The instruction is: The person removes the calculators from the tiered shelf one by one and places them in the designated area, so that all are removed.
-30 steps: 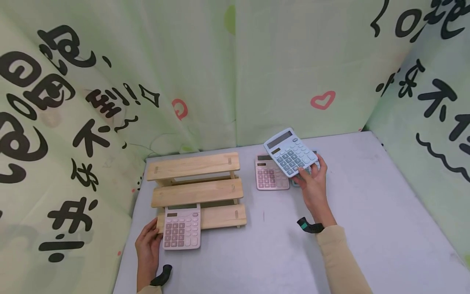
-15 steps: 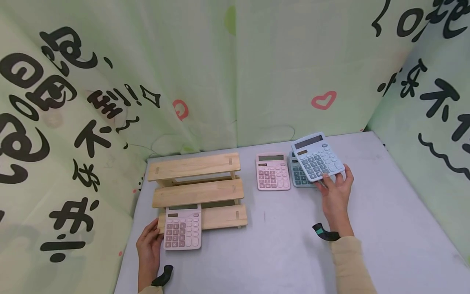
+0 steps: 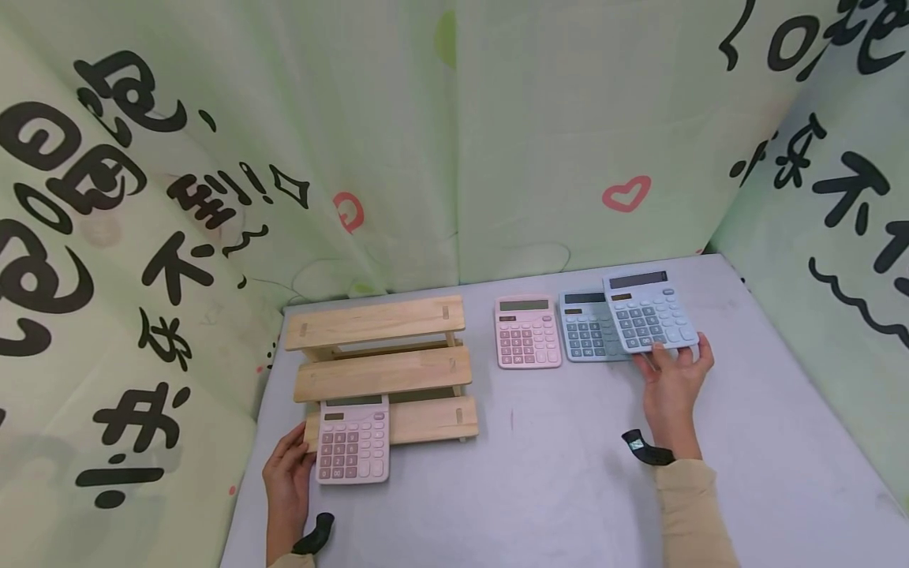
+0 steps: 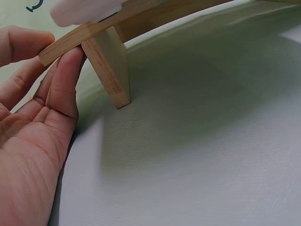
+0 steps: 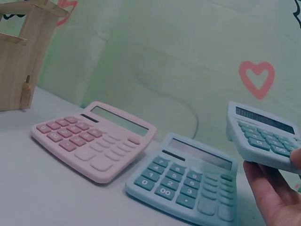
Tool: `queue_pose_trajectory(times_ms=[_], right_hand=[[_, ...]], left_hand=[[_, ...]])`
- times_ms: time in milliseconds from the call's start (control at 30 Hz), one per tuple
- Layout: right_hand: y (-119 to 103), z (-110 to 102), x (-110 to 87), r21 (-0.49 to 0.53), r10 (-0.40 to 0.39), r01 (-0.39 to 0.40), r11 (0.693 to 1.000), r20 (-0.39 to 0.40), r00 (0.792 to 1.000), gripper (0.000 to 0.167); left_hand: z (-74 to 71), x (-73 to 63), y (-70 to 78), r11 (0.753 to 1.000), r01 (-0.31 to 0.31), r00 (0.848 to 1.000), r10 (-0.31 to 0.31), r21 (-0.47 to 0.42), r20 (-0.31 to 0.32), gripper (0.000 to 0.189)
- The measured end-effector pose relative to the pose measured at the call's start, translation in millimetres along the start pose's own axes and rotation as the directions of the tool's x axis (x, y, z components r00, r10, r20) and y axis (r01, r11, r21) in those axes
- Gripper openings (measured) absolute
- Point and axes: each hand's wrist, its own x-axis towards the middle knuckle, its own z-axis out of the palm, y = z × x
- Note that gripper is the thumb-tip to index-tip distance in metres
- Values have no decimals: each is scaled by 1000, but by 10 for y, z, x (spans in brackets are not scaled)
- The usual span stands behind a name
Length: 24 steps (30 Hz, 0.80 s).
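Observation:
My right hand (image 3: 671,390) grips the lower edge of a light blue calculator (image 3: 649,312), thumb on its face and fingers underneath. In the right wrist view this calculator (image 5: 263,134) is lifted off the table, partly over a second blue calculator (image 3: 591,327) lying flat. At the left, my left hand (image 3: 287,465) pinches the end of the lowest plank of a three-step wooden rack (image 3: 426,418). The left wrist view shows thumb and fingers about that plank (image 4: 70,42). On the lowest step leans a pink calculator (image 3: 353,442), just right of the left hand.
Another pink calculator (image 3: 529,331) lies flat between the rack and the blue calculators. The white table (image 3: 511,489) meets a printed green curtain (image 3: 525,142) at the back, left and right.
My right hand has carried the light blue calculator to the right and turned it straighter, uncovering the pink calculator and more of the blue one below. The left hand and rack stay put.

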Motion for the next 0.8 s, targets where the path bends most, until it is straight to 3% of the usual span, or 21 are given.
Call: queue_pose_trajectory(times_ms=[167, 500, 800], right_hand=[[-36, -72, 59, 10, 20, -19, 1000, -31, 999, 82], [-78, -184, 190, 44, 58, -55, 997, -75, 995, 82], [-108, -238, 330, -40, 97, -102, 994, -117, 988, 79]], left_hand=[[1, -4, 3, 1000, -8, 1000, 7, 28, 11, 35], [20, 4, 10, 1000, -8, 999, 8, -5, -43, 34], [22, 2, -3, 999, -25, 999, 26, 24, -32, 33]])
